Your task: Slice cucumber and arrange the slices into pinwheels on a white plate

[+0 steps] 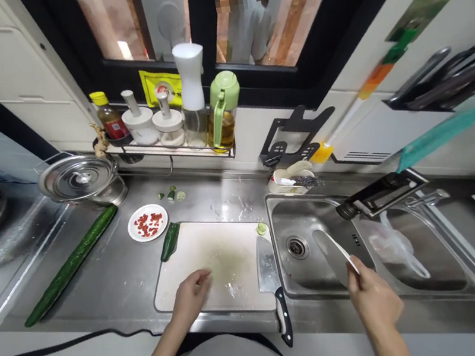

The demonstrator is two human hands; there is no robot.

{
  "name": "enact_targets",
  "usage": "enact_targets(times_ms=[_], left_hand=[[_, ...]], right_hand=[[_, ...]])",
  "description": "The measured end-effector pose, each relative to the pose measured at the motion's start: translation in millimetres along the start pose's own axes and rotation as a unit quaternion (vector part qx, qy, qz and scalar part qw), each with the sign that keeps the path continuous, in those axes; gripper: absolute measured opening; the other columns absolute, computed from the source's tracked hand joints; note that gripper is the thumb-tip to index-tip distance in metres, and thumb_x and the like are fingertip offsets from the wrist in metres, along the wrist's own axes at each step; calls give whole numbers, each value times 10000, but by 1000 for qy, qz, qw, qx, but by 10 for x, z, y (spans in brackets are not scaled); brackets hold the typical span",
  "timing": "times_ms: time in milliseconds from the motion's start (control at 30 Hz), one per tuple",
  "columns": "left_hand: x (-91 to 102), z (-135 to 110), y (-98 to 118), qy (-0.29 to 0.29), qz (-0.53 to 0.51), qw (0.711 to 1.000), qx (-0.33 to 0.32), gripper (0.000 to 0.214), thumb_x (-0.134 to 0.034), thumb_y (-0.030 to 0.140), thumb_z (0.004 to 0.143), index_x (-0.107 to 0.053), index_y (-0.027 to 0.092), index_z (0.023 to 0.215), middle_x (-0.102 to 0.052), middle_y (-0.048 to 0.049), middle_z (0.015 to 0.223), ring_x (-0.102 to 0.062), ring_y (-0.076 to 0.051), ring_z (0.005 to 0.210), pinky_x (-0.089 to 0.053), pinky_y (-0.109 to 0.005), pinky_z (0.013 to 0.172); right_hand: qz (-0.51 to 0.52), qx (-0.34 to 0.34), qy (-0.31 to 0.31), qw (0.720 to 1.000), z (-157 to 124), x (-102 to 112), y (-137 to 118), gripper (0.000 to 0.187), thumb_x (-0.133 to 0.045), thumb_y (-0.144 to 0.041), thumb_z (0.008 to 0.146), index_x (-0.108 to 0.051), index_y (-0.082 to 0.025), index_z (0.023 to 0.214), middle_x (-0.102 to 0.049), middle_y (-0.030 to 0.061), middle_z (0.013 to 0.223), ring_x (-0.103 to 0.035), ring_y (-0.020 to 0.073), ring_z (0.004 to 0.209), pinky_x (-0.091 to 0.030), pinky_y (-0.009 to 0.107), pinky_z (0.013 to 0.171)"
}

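Observation:
Above the near left part of the white cutting board (182, 283) is my left hand (193, 294), its fingers loosely curled together with nothing visible in them. My right hand (375, 294) grips a thin white plate (338, 252), tilted nearly edge-on over the left sink basin. On the board's right side lies a cleaver (267, 266), its black handle past the near edge. Cucumber slices (262, 229) sit beyond the blade. A short piece of cucumber (169, 241) rests at the board's far left corner. The middle of the board looks wet and faintly green.
A small white plate of chopped red bits (148, 223) stands behind the board. A long cucumber (74, 261) lies at left near a lidded steel pot (81, 175). The sink (300, 273) adjoins the board; a faucet (425, 199) and plastic bag (395, 246) are right. Seasoning jars (169, 125) line a rack.

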State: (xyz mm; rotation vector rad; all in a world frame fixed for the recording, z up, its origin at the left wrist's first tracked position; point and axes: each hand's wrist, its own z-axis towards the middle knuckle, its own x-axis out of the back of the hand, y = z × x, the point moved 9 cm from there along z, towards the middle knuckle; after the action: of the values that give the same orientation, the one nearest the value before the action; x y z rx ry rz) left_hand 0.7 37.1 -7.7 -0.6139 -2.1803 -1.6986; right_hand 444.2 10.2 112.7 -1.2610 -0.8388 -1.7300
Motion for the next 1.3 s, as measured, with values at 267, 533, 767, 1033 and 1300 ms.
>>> enact_targets(times_ms=[267,533,767,1033,1300], left_hand=[[-21,51,-4,10,3,1000,-8,287,-519,349,818,-683,211,1010,-719,-50,983,-654,-172,881,-495,-282,824],[41,49,-13,15,-10,1000,11,311,-511,386,827,-684,218,1023,-719,-51,989,-650,-175,868,-501,-293,811],[107,-10,-79,34,-26,999,27,340,-506,439,831,-686,216,1014,-717,-53,983,-652,-177,870,-506,-300,825],[173,-109,-282,50,-16,997,56,366,-493,484,843,-674,214,1012,-718,-42,931,-649,-177,858,-504,-303,824],[204,-121,-329,68,-30,996,49,360,-497,482,852,-682,213,1003,-718,-54,983,-653,-182,894,-508,-309,856]], right_hand=[[68,-15,12,997,94,-50,4,406,-409,-382,913,-664,-204,1175,-673,87,834,-560,180,705,-296,254,564],[439,-258,-47,859,443,-669,-223,523,-646,-489,681,-691,-70,991,-704,106,809,-616,212,718,-468,263,593],[649,-302,-169,678,820,-1437,-1685,372,-730,-297,602,-676,-100,914,-712,44,752,-631,148,647,-516,220,566],[616,-275,-231,701,896,-1862,-2542,322,-672,-237,702,-665,-79,983,-730,77,813,-664,153,701,-529,200,599],[547,-222,-262,764,870,-1921,-2750,382,-575,-250,808,-624,-39,1123,-719,137,997,-668,175,859,-525,202,697]])
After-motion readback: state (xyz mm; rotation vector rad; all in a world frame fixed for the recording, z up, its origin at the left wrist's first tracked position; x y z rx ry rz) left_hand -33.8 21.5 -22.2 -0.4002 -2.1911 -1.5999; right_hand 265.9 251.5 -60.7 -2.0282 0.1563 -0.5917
